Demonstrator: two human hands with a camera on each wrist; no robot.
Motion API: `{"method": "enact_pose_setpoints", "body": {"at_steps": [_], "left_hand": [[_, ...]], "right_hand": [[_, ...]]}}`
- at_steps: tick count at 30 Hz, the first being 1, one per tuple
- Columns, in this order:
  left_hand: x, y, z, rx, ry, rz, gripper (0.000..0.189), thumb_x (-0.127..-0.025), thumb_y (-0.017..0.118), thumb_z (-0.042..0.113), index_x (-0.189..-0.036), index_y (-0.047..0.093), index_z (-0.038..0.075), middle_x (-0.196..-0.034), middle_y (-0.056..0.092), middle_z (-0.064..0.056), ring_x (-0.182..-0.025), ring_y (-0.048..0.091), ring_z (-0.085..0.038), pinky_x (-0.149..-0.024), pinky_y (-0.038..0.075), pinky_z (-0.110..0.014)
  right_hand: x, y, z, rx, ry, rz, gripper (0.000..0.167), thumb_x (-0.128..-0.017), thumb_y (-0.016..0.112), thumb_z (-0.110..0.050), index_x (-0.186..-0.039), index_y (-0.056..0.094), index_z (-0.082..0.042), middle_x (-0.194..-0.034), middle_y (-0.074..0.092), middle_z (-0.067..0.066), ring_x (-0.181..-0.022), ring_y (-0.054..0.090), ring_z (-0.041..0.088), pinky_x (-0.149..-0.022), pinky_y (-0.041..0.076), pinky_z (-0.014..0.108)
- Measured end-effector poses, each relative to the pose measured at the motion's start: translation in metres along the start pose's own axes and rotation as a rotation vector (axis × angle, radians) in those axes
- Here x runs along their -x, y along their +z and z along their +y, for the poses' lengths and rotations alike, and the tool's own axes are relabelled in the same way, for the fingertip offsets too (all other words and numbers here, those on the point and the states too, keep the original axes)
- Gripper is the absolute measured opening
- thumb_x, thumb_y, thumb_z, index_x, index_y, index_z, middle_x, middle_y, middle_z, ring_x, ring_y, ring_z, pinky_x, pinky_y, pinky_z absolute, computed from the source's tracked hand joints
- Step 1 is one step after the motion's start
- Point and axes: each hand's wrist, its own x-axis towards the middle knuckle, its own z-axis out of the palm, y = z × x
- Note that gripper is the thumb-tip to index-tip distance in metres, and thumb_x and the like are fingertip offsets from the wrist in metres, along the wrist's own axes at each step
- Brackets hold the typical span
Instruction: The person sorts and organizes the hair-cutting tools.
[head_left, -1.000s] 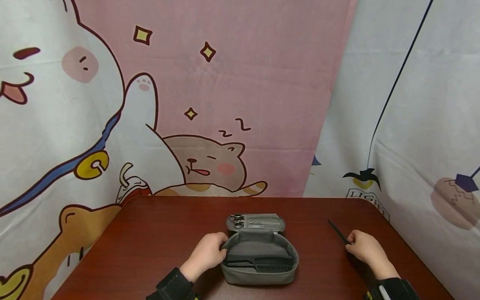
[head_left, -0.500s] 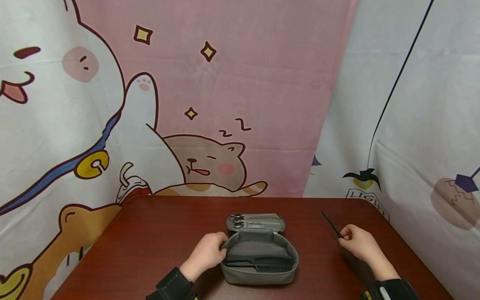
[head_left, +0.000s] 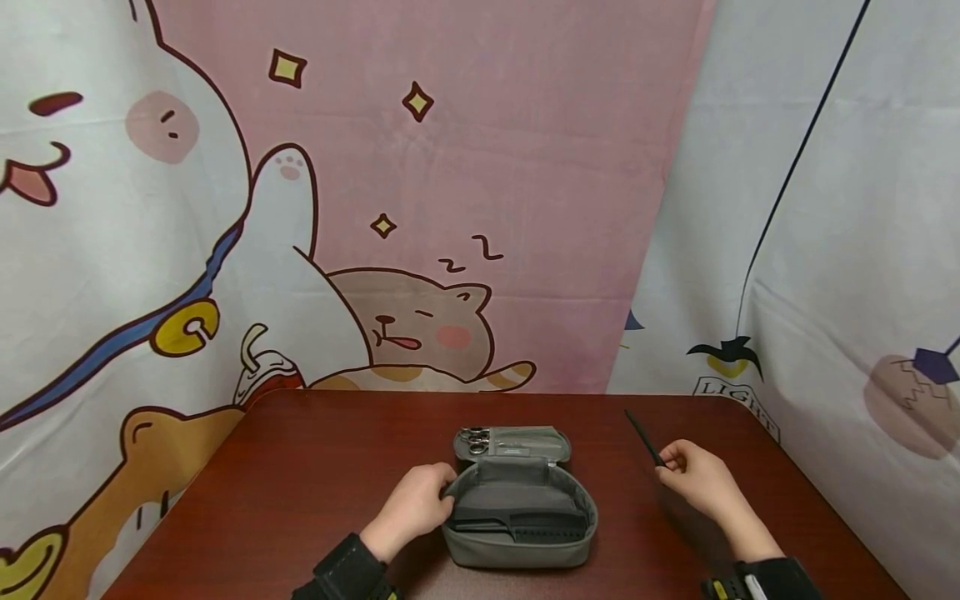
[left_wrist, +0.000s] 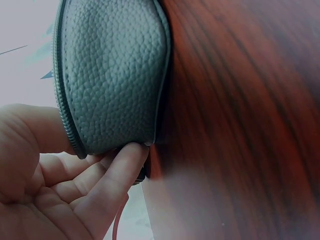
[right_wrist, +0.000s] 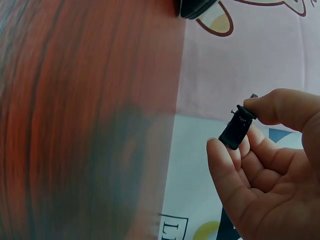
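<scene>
A grey zip case stands on the table with its lid folded back. My left hand grips the case's left rim; in the left wrist view the thumb is at the zipper edge and a finger lies against the pebbled side. Inside the case lies a black comb. Scissors sit in the lid's pocket. My right hand pinches a slim black stick-like thing between thumb and fingers, above the table. The right wrist view shows it nearly end-on, so I cannot tell its kind.
The reddish-brown table has its far edge against a printed cloth backdrop. The case stands between the two hands, its lid toward the far edge. Table surface lies between the case and the right hand.
My right hand has moved left and away from me, carrying the slim black thing closer to the case. The left hand and the case have stayed in place.
</scene>
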Motion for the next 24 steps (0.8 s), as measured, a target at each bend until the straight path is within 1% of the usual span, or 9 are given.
{"method": "enact_pose_setpoints", "body": {"at_steps": [4,9,17,24], "left_hand": [[0.000,0.000,0.001,-0.001,-0.004,0.003,0.016,-0.080,0.074,-0.002,-0.094,0.069,0.003,-0.082,0.065,-0.001,-0.070,0.057,-0.011,-0.062,0.048,-0.031],[0.000,0.000,0.001,0.008,-0.014,0.003,0.016,-0.080,0.073,-0.002,-0.095,0.069,0.003,-0.083,0.065,-0.001,-0.071,0.058,-0.012,-0.063,0.048,-0.031],[0.001,0.002,-0.001,-0.005,0.001,0.022,0.016,-0.079,0.074,-0.002,-0.094,0.069,0.004,-0.081,0.065,0.000,-0.070,0.057,-0.010,-0.062,0.048,-0.030],[0.001,0.000,0.002,0.026,-0.028,0.008,0.016,-0.080,0.073,-0.002,-0.095,0.069,0.004,-0.082,0.065,0.000,-0.071,0.056,-0.010,-0.063,0.047,-0.031]], "right_hand": [[0.001,0.005,-0.006,-0.038,-0.005,0.012,0.020,-0.087,0.071,-0.013,-0.099,0.060,-0.001,-0.086,0.060,0.004,-0.078,0.055,0.019,-0.065,0.045,0.036],[0.002,0.010,-0.017,-0.108,-0.001,0.008,0.024,-0.089,0.071,-0.015,-0.104,0.060,-0.001,-0.090,0.061,0.005,-0.081,0.056,0.020,-0.067,0.046,0.036],[0.006,0.022,-0.037,-0.201,-0.028,0.017,0.022,-0.091,0.071,-0.013,-0.107,0.062,-0.002,-0.095,0.062,0.005,-0.085,0.059,0.019,-0.071,0.049,0.035],[0.006,0.031,-0.053,-0.293,-0.032,0.022,0.020,-0.091,0.071,-0.011,-0.106,0.062,-0.002,-0.094,0.062,0.006,-0.085,0.058,0.019,-0.074,0.049,0.033]]}}
